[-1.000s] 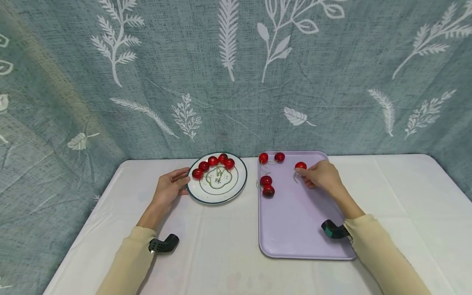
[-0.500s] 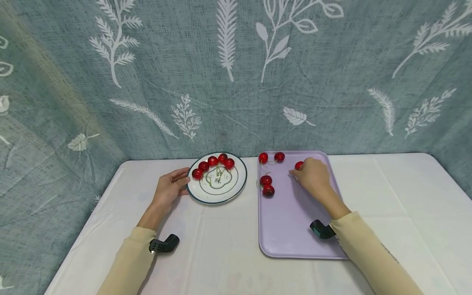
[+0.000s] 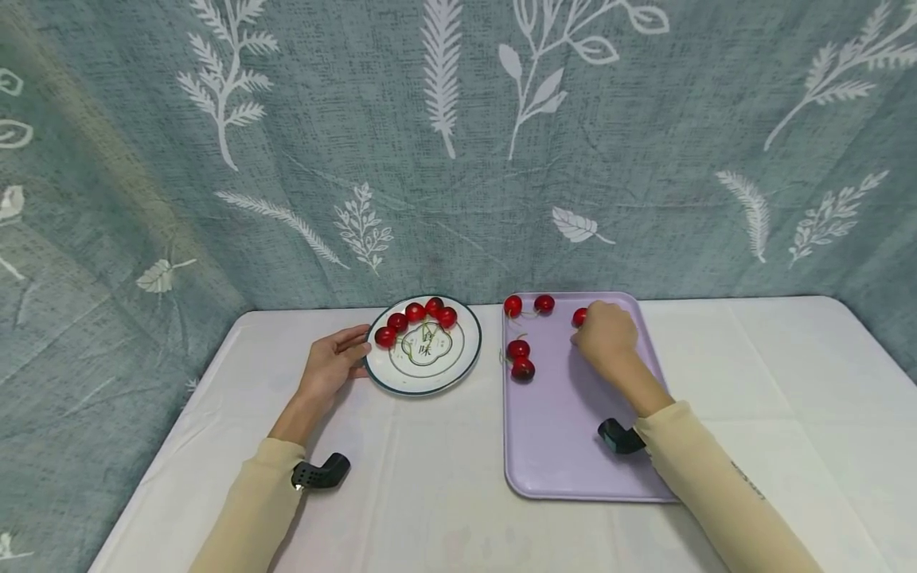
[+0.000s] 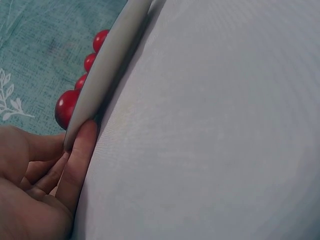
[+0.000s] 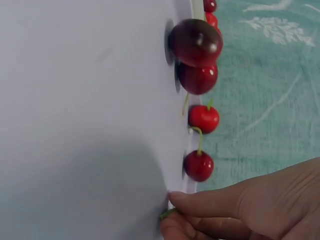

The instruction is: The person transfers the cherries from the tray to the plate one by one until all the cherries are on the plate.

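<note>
My left hand (image 3: 333, 360) holds the left rim of a white plate (image 3: 423, 383) with a dark edge. In the left wrist view a finger (image 4: 82, 150) lies under the rim. Several red cherries (image 3: 397, 321) sit along the plate's back left, their stems toward the printed middle. Over the lilac tray (image 3: 559, 446), my right hand (image 3: 609, 338) is at a red cherry (image 3: 579, 317) that the hand partly covers. The right wrist view shows its thumb and finger pinching a green stem (image 5: 168, 213); the fruit itself is hidden there.
Two cherries (image 3: 522, 369) lie close together by the tray's left edge. A red cherry (image 3: 513, 305) and a darker cherry (image 3: 544, 303) lie at its back left. The white-covered table ends at a green patterned curtain (image 3: 458, 199). Each wrist carries a black camera (image 3: 322, 471).
My right hand has turned over and shifted slightly left, now covering part of the cherry. The cherry has moved a little left and back. My left hand stays on the plate rim.
</note>
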`<state>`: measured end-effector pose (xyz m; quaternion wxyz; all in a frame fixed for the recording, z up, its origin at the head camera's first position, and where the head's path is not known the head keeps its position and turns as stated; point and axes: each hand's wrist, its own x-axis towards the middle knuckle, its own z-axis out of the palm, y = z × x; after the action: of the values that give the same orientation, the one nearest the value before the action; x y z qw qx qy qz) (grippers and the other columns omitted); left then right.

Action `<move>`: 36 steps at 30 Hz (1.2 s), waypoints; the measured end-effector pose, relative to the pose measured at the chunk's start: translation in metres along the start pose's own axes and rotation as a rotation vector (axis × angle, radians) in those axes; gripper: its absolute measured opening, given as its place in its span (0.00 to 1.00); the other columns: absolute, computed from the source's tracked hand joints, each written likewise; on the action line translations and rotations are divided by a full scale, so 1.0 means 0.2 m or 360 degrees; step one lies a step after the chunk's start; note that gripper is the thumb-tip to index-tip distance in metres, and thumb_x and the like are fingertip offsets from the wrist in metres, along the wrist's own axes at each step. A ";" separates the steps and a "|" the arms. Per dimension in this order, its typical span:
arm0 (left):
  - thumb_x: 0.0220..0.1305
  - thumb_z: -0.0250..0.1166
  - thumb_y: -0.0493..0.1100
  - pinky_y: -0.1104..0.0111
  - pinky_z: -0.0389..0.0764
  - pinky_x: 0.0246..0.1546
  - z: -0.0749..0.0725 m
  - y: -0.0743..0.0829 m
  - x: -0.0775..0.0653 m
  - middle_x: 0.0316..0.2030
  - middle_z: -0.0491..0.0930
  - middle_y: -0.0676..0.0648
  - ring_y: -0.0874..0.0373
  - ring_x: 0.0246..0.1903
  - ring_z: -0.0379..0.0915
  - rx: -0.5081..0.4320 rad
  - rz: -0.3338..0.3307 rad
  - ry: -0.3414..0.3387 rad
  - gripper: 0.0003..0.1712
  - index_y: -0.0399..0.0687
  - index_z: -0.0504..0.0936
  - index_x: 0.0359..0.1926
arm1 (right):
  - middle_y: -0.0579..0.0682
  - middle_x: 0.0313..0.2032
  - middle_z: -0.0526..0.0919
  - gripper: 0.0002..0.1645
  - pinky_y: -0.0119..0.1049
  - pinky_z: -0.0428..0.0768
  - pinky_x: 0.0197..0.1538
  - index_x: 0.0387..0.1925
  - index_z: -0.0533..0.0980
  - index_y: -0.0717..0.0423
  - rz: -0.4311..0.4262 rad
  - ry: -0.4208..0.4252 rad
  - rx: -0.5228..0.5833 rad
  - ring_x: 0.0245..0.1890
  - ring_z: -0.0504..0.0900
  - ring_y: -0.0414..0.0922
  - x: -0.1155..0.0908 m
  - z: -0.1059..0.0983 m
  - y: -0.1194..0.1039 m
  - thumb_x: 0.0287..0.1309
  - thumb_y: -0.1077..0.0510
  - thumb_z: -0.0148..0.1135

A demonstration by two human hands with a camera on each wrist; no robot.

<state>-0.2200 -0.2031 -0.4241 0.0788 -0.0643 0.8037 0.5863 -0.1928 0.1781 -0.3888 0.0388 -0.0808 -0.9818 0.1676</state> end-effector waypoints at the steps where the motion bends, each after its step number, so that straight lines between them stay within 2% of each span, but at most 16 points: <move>1: 0.73 0.55 0.35 0.76 0.84 0.33 0.00 0.00 0.00 0.63 0.70 0.36 0.65 0.38 0.76 0.0003 0.0000 0.0000 0.26 0.39 0.67 0.70 | 0.55 0.17 0.77 0.16 0.45 0.79 0.22 0.13 0.73 0.58 -0.0026 0.0010 0.0019 0.24 0.79 0.54 0.00 -0.01 0.01 0.49 0.61 0.68; 2: 0.73 0.55 0.35 0.75 0.84 0.33 0.00 0.00 0.00 0.63 0.70 0.36 0.65 0.38 0.76 0.0005 0.0002 0.0002 0.26 0.39 0.67 0.70 | 0.51 0.13 0.72 0.20 0.42 0.76 0.19 0.09 0.69 0.55 -0.0060 0.0031 0.0037 0.20 0.76 0.50 -0.01 -0.01 0.02 0.49 0.62 0.68; 3: 0.73 0.55 0.35 0.75 0.84 0.32 0.00 0.00 0.00 0.63 0.70 0.36 0.65 0.38 0.76 0.0006 0.0002 0.0004 0.26 0.39 0.67 0.70 | 0.49 0.11 0.71 0.22 0.41 0.75 0.19 0.07 0.69 0.56 -0.0098 0.0044 0.0058 0.18 0.73 0.48 -0.01 -0.02 0.03 0.49 0.62 0.68; 5: 0.73 0.55 0.35 0.75 0.84 0.33 0.00 0.00 0.00 0.63 0.70 0.36 0.65 0.38 0.76 0.0008 0.0003 0.0006 0.26 0.39 0.67 0.70 | 0.50 0.11 0.74 0.21 0.41 0.76 0.22 0.06 0.75 0.58 -0.0167 0.0074 0.0104 0.18 0.74 0.47 -0.01 -0.04 0.03 0.50 0.63 0.68; 7: 0.73 0.55 0.35 0.75 0.84 0.33 0.00 0.00 0.00 0.63 0.70 0.37 0.65 0.38 0.76 0.0008 0.0004 0.0008 0.26 0.39 0.67 0.70 | 0.52 0.14 0.81 0.15 0.40 0.77 0.24 0.12 0.82 0.61 -0.0204 0.0086 0.0155 0.18 0.76 0.47 -0.01 -0.06 0.03 0.51 0.62 0.69; 9: 0.73 0.55 0.35 0.75 0.85 0.34 0.00 0.00 0.01 0.63 0.70 0.37 0.65 0.38 0.76 0.0004 0.0007 0.0008 0.26 0.39 0.67 0.70 | 0.54 0.22 0.86 0.09 0.40 0.79 0.29 0.23 0.87 0.64 -0.0226 0.0085 0.0185 0.22 0.79 0.48 -0.01 -0.07 0.02 0.53 0.61 0.69; 12: 0.73 0.55 0.35 0.75 0.85 0.34 0.00 0.00 0.01 0.63 0.70 0.37 0.66 0.38 0.76 0.0003 0.0011 0.0009 0.26 0.39 0.67 0.70 | 0.53 0.22 0.86 0.09 0.34 0.73 0.23 0.27 0.87 0.64 -0.0213 0.0035 0.0293 0.20 0.77 0.44 -0.02 -0.08 -0.02 0.55 0.61 0.69; 15: 0.73 0.55 0.35 0.75 0.84 0.33 0.00 0.00 0.00 0.63 0.70 0.36 0.65 0.38 0.76 -0.0005 0.0007 0.0010 0.26 0.38 0.67 0.69 | 0.53 0.23 0.86 0.09 0.31 0.72 0.23 0.31 0.87 0.65 -0.0220 -0.0028 0.0408 0.21 0.78 0.42 -0.03 -0.08 -0.07 0.57 0.61 0.67; 23: 0.72 0.56 0.35 0.75 0.85 0.33 0.01 0.00 0.01 0.63 0.70 0.36 0.66 0.38 0.76 -0.0022 -0.0002 0.0004 0.26 0.39 0.67 0.69 | 0.56 0.32 0.88 0.08 0.36 0.78 0.30 0.35 0.86 0.65 -0.0343 -0.0020 0.0564 0.29 0.82 0.47 -0.06 -0.07 -0.17 0.58 0.62 0.67; 32: 0.73 0.55 0.35 0.75 0.85 0.33 0.01 0.00 0.01 0.63 0.70 0.36 0.65 0.37 0.76 -0.0013 -0.0007 0.0009 0.26 0.39 0.67 0.69 | 0.54 0.31 0.87 0.07 0.31 0.76 0.27 0.36 0.86 0.63 -0.0397 -0.0089 0.0694 0.28 0.81 0.44 -0.08 -0.05 -0.27 0.59 0.63 0.67; 36: 0.73 0.55 0.34 0.75 0.85 0.33 0.01 -0.01 0.01 0.62 0.71 0.37 0.65 0.36 0.76 0.0004 0.0003 0.0018 0.25 0.39 0.67 0.69 | 0.53 0.34 0.88 0.07 0.36 0.82 0.34 0.38 0.86 0.62 -0.0440 -0.0116 0.0707 0.33 0.84 0.45 -0.09 -0.03 -0.32 0.58 0.64 0.67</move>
<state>-0.2211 -0.2026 -0.4262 0.0738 -0.0668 0.8050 0.5849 -0.1837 0.1173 -0.3623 0.0427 0.0708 -0.9233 0.3750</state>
